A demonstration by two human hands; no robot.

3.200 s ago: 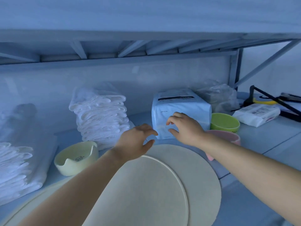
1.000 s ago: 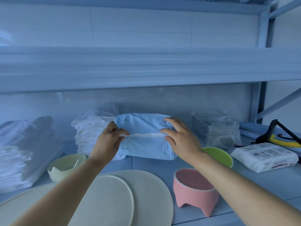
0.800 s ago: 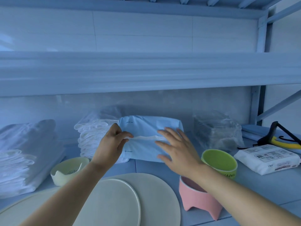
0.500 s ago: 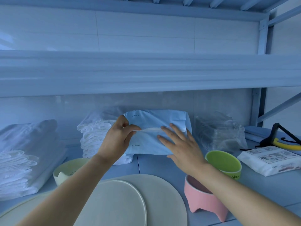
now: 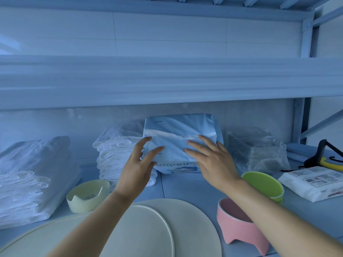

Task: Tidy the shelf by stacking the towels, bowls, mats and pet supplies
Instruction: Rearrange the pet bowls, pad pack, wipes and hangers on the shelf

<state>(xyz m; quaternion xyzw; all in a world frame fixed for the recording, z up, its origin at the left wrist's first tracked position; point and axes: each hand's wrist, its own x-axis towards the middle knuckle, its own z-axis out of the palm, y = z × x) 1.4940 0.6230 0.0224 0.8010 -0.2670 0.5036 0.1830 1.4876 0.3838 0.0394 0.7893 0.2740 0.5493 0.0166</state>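
Left hand point(image 5: 136, 167) flat on blue pack point(image 5: 178, 130) now (no pinch)

A strong blue cast is noted throughout; light is soft and dim, shadows faint. The upper shelf edge point(image 5: 167, 80) is smeared by blur. Straight lines are bowed toward frame edges.

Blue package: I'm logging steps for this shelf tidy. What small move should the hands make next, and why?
Probably lift both hands off the blue package and reach for a bowl. The left hand and right hand rest straight-fingered on it, it stands beside the towel stack, and the green bowl and pink bowl sit unstacked.
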